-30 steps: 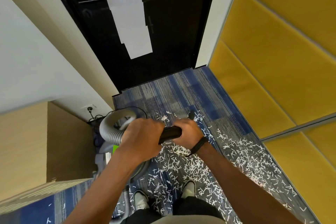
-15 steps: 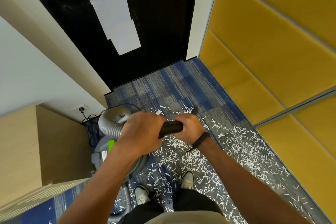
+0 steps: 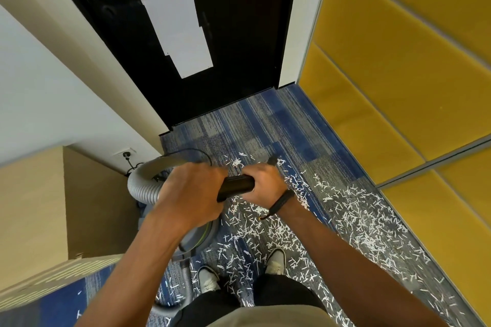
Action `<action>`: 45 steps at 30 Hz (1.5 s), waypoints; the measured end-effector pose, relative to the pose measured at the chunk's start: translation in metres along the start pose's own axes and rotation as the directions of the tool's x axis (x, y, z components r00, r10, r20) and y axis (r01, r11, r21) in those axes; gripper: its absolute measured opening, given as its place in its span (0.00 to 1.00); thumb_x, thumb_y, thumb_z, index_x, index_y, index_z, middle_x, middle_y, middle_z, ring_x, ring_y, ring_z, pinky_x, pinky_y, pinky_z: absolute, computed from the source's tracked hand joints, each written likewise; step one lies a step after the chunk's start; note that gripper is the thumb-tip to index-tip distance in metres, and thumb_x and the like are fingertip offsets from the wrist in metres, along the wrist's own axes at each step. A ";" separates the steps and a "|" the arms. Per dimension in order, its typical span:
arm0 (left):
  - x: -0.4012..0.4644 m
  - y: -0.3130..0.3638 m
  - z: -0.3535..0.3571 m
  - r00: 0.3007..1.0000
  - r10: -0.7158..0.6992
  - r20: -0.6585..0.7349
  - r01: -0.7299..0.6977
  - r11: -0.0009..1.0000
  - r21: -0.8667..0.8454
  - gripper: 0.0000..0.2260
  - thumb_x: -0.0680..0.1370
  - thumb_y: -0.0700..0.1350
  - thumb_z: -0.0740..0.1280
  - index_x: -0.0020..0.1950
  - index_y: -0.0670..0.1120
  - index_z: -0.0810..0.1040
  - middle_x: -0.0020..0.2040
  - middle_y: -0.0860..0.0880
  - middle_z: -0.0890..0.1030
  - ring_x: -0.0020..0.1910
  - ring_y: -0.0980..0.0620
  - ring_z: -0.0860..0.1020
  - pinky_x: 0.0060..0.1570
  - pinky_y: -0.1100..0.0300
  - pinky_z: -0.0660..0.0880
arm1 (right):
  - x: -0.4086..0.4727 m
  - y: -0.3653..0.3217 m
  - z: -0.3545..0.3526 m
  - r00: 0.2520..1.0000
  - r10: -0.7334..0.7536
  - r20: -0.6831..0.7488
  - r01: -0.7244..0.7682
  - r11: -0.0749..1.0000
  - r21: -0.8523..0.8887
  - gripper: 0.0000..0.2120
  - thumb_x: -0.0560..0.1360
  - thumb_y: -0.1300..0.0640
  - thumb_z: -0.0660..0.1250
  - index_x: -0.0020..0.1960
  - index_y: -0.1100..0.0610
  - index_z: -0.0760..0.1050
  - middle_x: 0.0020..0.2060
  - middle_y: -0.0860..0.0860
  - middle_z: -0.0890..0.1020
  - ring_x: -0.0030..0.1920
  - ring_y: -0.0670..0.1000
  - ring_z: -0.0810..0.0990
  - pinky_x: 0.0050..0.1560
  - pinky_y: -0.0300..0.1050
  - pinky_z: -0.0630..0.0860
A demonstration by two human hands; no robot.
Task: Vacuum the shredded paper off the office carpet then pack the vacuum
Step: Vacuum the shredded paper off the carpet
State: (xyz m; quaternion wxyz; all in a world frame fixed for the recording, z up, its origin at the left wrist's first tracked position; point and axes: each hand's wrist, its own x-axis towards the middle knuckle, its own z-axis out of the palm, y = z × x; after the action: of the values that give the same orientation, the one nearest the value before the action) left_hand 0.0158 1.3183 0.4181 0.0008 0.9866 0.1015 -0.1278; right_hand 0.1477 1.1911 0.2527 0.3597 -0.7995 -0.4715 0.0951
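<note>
Still gripping wand (image 3: 236, 185), hands (image 3: 194, 195) unmoved

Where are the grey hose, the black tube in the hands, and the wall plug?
grey hose (image 3: 143, 183): head view, on its ribbed bend.
black tube (image 3: 236, 185): head view, on the bare stretch between the hands.
wall plug (image 3: 126, 153): head view, on the plug in the socket.

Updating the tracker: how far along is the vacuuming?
Done: the carpet strip by the door looks free of shreds. In hand: left hand and right hand both grip the black wand, grey hose attached. Left: shredded paper covers the floor around the shoes; packing not begun.
</note>
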 end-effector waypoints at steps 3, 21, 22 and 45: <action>-0.007 0.001 -0.001 0.999 -0.032 0.014 0.032 0.998 0.045 0.12 0.77 0.55 0.68 0.60 0.58 0.77 0.41 0.54 0.79 0.40 0.52 0.80 0.37 0.59 0.76 | 0.001 -0.004 0.002 1.000 -0.019 0.001 0.019 1.000 0.009 0.08 0.65 0.56 0.73 0.36 0.55 0.74 0.30 0.48 0.76 0.32 0.50 0.75 0.34 0.40 0.68; -0.040 0.020 0.012 0.999 -0.033 -0.008 0.032 0.999 -0.019 0.15 0.76 0.51 0.69 0.63 0.56 0.78 0.50 0.51 0.83 0.51 0.48 0.82 0.42 0.56 0.68 | -0.044 -0.013 0.004 1.000 0.013 0.021 -0.013 1.000 -0.021 0.08 0.64 0.55 0.73 0.34 0.55 0.74 0.29 0.47 0.77 0.30 0.48 0.74 0.32 0.40 0.68; -0.044 0.016 0.013 0.999 -0.030 -0.014 0.030 0.999 -0.027 0.15 0.77 0.51 0.69 0.63 0.56 0.78 0.50 0.52 0.83 0.50 0.48 0.82 0.42 0.56 0.69 | -0.045 -0.018 0.008 1.000 0.011 0.019 -0.011 1.000 -0.015 0.08 0.64 0.56 0.73 0.34 0.55 0.74 0.29 0.47 0.77 0.30 0.47 0.74 0.32 0.40 0.68; -0.109 -0.014 0.033 0.998 -0.060 -0.025 0.060 0.998 -0.003 0.13 0.76 0.52 0.69 0.61 0.56 0.78 0.41 0.54 0.76 0.41 0.50 0.78 0.38 0.57 0.69 | -0.056 -0.070 0.048 0.995 -0.062 0.075 0.061 0.998 0.023 0.06 0.66 0.55 0.73 0.38 0.54 0.76 0.32 0.48 0.79 0.33 0.49 0.77 0.34 0.44 0.75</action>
State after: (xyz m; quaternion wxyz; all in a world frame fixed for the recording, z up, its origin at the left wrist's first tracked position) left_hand -0.0986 1.3097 0.4139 -0.0029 0.9846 0.1311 -0.1154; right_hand 0.0461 1.1893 0.2545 0.3527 -0.7766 -0.5083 0.1191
